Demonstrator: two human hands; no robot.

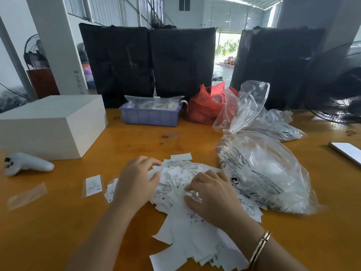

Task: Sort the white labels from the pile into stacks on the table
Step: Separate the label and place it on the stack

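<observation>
Both hands rest on the pile of white labels (181, 184) mid-table: left hand (136, 182) flat with relaxed fingers, right hand (211, 194) with fingers curled, pinching crumpled paper slips. Beside them, a crinkled clear plastic bag (273, 173) holds more labels; a blue plastic bin (150, 116) holds bagged ones.

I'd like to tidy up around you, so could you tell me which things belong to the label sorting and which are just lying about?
In use: pile of white labels, small label stack, left hand, right hand.

Lying about: white box, white controller, blue tray, red bag, phone, clear bag.
</observation>
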